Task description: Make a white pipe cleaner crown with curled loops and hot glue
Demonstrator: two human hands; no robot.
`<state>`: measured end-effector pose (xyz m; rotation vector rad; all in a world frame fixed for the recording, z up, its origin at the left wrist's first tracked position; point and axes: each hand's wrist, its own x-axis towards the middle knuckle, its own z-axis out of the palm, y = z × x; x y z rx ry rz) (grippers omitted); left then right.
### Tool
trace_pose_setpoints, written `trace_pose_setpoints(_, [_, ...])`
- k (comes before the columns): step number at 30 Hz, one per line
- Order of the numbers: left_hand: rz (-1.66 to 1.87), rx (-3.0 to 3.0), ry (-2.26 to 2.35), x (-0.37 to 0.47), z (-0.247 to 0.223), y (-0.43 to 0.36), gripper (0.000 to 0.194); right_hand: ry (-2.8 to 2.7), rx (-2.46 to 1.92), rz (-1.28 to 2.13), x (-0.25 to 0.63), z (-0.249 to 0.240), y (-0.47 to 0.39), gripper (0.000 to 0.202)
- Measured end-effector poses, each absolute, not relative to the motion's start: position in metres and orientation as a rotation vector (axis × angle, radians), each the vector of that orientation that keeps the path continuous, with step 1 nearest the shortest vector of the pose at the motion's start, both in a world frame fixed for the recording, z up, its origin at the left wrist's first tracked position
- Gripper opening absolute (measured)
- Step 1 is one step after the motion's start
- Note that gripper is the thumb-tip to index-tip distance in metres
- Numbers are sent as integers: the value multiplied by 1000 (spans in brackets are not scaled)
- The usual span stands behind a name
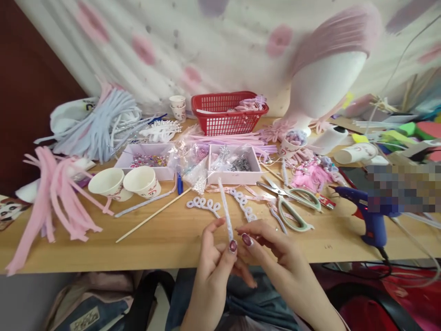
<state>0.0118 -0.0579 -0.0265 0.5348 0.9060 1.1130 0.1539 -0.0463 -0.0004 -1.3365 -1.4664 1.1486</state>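
- Behind, a pale curtain (165, 27) with pink blotches; below, a wood-grain tabletop (155, 253) crowded with craft supplies.
- Pinched in left fingers (224, 264), with thumb pressed on the lower end: a pale lilac chenille stem (225, 207), above the near part of the tabletop, upper end pointing away.
- Just beside that lower end, right fingers (265, 228), curled, with thumb and index close together; cannot tell whether gripping the stem or merely near.
- Probably very light, with soft, fuzzy pile over a bendable wire core; likely to keep a curl, unlikely to slip or snap. Best taken near an end, lightly, to spare the pile.
- Near, on either side of the stem: a loose coiled stem (203, 203) and a second coiled stem (245, 207).
- Farther right: scissors (296, 220) with handles spread, then a blue hot glue gun (374, 223).
- Farther left: a bamboo skewer (151, 215).
- Beyond: a lilac tray (237, 178), then a red plastic basket (229, 124).
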Motion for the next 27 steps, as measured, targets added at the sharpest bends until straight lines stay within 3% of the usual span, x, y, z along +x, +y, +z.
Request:
trace_pose_setpoints(5, [1030, 586, 809, 7, -25, -63, 80, -1090, -1125, 1725, 149, -5, -44, 27])
trace_pose_setpoints(11, [1042, 541, 800, 10, -26, -63, 74, -745, -945, 1989, 143, -18, -46, 32])
trace_pose_setpoints(20, [1037, 630, 866, 18, -34, -63, 61, -670, -927, 1887, 146, -25, -48, 26])
trace_pose_setpoints(24, [1026, 935, 1085, 7, -27, -49, 33, -850, -1137, 1599, 173, -18, -47, 29])
trace_pose_setpoints(27, [1014, 1487, 1353, 3, -15, -21, 20, -973, -1264, 1542, 200, -9, -49, 31])
